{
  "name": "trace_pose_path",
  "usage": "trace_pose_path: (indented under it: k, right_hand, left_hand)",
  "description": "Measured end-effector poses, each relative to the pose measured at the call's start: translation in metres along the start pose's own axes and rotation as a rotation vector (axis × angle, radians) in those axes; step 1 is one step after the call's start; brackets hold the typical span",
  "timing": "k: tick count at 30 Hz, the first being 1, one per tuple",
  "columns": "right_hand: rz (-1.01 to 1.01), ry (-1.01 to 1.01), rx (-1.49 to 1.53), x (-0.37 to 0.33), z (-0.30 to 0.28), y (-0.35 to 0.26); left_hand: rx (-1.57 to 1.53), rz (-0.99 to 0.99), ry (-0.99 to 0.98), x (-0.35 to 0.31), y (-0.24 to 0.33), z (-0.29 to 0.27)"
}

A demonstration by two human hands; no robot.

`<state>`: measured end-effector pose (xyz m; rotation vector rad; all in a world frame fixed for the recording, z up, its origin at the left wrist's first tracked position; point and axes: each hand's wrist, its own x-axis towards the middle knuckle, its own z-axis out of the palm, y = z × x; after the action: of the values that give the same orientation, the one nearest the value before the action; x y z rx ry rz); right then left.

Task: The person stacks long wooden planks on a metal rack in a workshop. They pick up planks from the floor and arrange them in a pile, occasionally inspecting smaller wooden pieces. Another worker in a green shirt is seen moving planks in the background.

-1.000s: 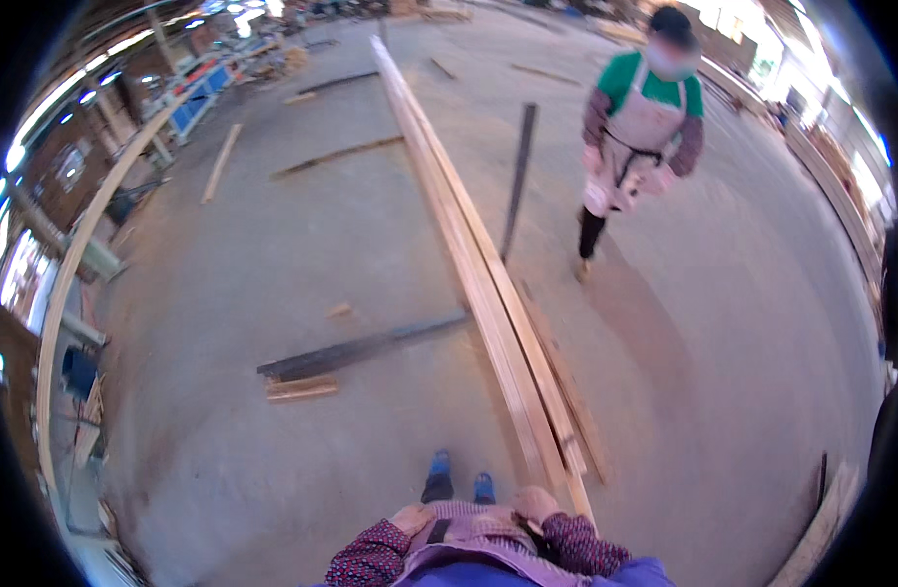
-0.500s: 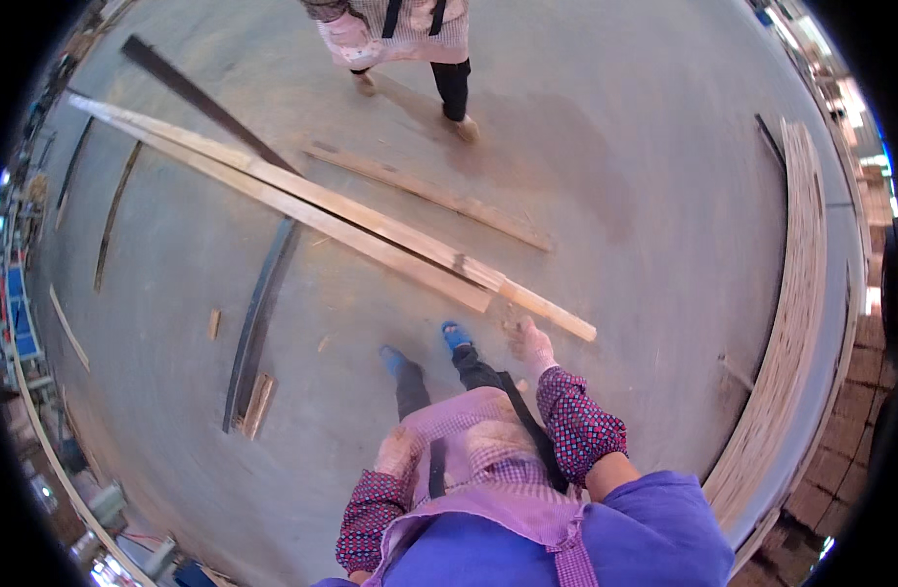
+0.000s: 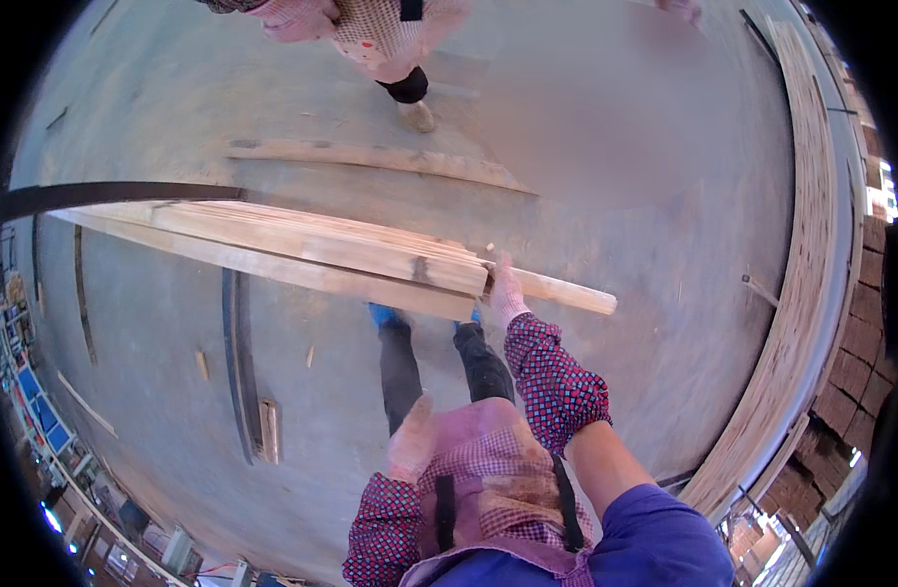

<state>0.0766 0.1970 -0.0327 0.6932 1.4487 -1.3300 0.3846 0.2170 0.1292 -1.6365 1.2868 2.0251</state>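
Observation:
A stack of long pale wooden boards (image 3: 361,256) lies across the floor in front of me, its near-right ends almost level. One narrower board (image 3: 566,291) sticks out past those ends. My right hand (image 3: 508,292), in a light glove, is at the board ends and reaches over the protruding board, fingers stretched out and thumb toward the stack. Its fingertips are partly blurred. My left hand (image 3: 412,442), also gloved, is held in front of my pink checked apron (image 3: 488,460). Its fingers look loosely extended and nothing shows in them.
Another person (image 3: 381,39) walks beyond the stack. A loose board (image 3: 381,157) lies on the far side. Dark bars (image 3: 239,362) rest on the floor at left, beside a short wood piece (image 3: 270,430). A long pile of boards (image 3: 801,245) runs along the right.
My view has turned and the stack appears closer to level. My right hand has moved up onto the board ends. The other person has stepped toward the left.

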Motion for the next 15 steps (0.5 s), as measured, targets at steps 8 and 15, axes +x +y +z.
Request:
trace_pose_path:
  k: [8,15]
  right_hand:
    - [-0.052,0.293,-0.132,0.010,-0.002,0.016]
    - [-0.146,0.319,-0.035,0.013,-0.005,0.019]
  left_hand:
    - [0.185,-0.080,-0.131,0.026,0.002,-0.027]
    - [-0.154,-0.175,-0.031,0.031,0.083,-0.060]
